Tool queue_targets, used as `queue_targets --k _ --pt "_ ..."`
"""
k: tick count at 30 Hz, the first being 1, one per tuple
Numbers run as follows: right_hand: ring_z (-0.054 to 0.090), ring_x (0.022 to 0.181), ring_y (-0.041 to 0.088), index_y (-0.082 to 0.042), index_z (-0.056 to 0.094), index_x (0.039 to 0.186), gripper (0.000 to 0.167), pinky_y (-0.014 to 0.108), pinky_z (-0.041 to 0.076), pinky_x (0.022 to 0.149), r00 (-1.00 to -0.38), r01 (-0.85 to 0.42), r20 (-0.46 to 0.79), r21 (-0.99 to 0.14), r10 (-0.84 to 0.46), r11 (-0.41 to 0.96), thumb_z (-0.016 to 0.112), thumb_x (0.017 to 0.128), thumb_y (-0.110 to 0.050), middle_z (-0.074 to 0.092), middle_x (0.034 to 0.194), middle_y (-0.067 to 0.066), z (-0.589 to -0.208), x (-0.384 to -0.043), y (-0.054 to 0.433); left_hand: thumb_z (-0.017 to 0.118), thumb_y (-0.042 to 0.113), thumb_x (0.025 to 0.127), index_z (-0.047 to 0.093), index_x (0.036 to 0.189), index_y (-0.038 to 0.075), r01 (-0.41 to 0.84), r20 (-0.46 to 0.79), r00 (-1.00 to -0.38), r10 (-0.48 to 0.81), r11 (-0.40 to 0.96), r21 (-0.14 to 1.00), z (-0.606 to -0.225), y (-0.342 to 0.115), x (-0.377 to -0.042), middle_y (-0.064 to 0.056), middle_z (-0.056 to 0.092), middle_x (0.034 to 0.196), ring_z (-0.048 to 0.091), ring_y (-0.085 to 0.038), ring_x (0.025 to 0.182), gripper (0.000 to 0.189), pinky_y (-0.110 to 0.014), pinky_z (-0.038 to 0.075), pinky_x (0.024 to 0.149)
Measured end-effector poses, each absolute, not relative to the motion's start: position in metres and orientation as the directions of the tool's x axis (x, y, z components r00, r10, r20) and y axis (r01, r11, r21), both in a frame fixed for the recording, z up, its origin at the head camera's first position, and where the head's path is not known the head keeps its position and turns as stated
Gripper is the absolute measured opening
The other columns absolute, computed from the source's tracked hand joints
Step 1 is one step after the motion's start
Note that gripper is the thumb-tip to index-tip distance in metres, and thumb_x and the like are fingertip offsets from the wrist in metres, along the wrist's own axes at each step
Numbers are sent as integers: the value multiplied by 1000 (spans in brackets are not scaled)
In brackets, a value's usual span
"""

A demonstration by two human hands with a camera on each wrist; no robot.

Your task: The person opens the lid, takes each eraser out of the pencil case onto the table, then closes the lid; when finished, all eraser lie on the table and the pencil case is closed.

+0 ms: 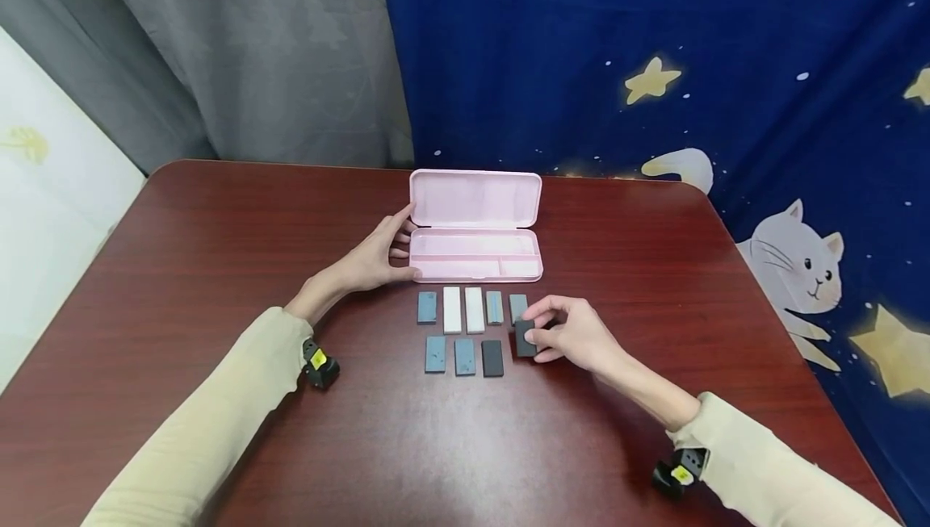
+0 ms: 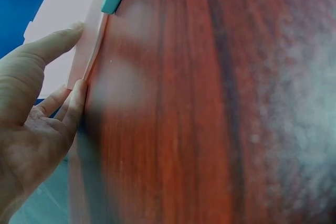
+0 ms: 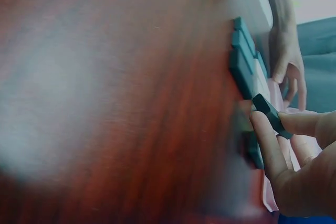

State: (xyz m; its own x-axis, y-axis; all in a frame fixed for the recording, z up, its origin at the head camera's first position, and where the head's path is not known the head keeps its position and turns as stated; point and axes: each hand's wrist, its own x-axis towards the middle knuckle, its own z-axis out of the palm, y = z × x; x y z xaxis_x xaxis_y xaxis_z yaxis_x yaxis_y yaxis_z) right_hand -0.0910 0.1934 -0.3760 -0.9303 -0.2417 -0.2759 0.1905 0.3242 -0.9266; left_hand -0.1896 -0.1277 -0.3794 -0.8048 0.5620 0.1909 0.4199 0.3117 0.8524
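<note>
An open pink pencil case (image 1: 475, 257) lies on the table with its lid (image 1: 475, 198) folded back. My left hand (image 1: 374, 257) holds the case's left end, its thumb at the near corner and its fingers along the side; the left wrist view shows thumb and fingers around the edge. In front of the case, my right hand (image 1: 570, 333) pinches a small black rectangular block (image 1: 523, 340) between thumb and fingers. In the right wrist view that block (image 3: 270, 115) is tilted. Whether it touches the table I cannot tell.
Two rows of small blocks lie before the case: white ones (image 1: 452, 311), blue-grey ones (image 1: 435, 354) and another black one (image 1: 492, 358). The dark red table (image 1: 291, 430) ends at a grey curtain (image 1: 291, 51) and a blue patterned curtain (image 1: 523, 67).
</note>
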Motion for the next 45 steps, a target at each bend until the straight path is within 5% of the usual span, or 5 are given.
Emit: queue_targets --k 8,18,31,39,45 --pt "64 65 23 4 66 102 23 41 58 61 -927 168 -267 -924 -264 345 71 79 8 54 88 15 -385 -86 189 75 -14 74 8 149 -11 417 195 -810 552 309 855 -385 -129 -195 -37 33 128 41 -50 114 100 -57 44 93" --pt "63 68 22 0 68 99 21 35 58 55 -949 86 -211 -888 -233 453 73 79 7 59 84 12 -393 -80 190 80 -2 75 7 154 3 409 179 -815 551 327 852 -411 -133 -209 -24 36 131 45 -34 115 108 -45 47 95" --pt "62 68 20 0 69 97 22 31 57 52 -961 11 -149 -861 -232 508 74 77 10 54 85 11 -392 -79 187 80 -1 76 7 154 3 415 181 -818 545 343 843 -409 -133 -208 -25 36 131 44 -35 116 107 -46 46 95" --pt "62 67 20 2 68 97 20 31 57 52 -952 -20 -147 -846 -269 532 72 79 10 53 86 11 -390 -80 187 77 -11 74 7 150 -8 391 177 -818 547 303 869 -387 -128 -195 -35 34 128 42 -47 114 103 -56 44 93" --pt "64 65 20 2 67 96 15 29 56 51 -950 -79 -99 -842 -298 533 69 83 8 53 89 11 -388 -82 191 78 -4 76 6 153 -1 410 174 -817 549 342 846 -400 -132 -202 -28 35 130 44 -40 116 105 -49 46 95"
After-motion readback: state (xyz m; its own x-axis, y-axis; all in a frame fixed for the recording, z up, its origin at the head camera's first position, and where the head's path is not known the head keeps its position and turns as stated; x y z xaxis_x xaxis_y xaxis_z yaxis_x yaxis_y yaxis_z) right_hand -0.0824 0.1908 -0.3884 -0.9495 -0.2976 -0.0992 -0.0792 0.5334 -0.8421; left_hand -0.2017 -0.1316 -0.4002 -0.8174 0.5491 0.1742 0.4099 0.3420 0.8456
